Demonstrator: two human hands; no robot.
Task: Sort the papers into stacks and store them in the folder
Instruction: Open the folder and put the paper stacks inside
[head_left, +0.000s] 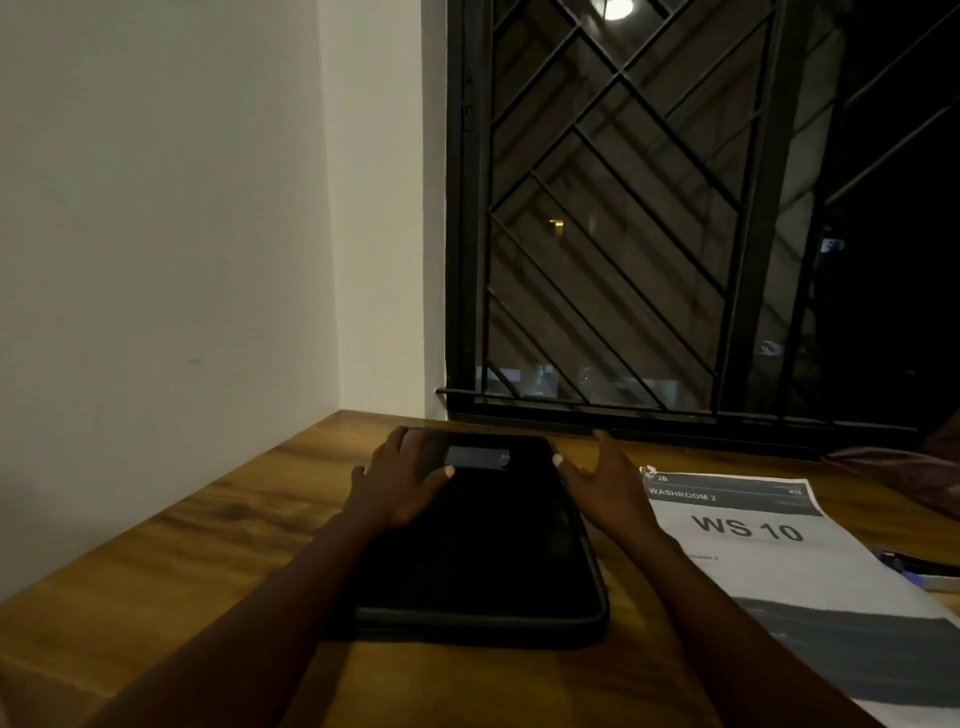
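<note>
A black closed folder (493, 551) lies flat on the wooden table (218, 551), its far end near the window. My left hand (400, 483) rests on the folder's far left corner with fingers spread and fairly straight. At the folder's right edge, my right hand (602, 483) touches it with the thumb, fingers extended toward the window sill. A stack of printed papers (779, 566), headed "WASHROOM 2" and "WS 10", lies on the table just right of the folder.
A barred dark window (649, 234) stands behind the table, and a white wall (182, 234) bounds the left side. A dark maroon object (904, 473) sits at the far right. A small dark item (914, 566) lies by the papers' right edge.
</note>
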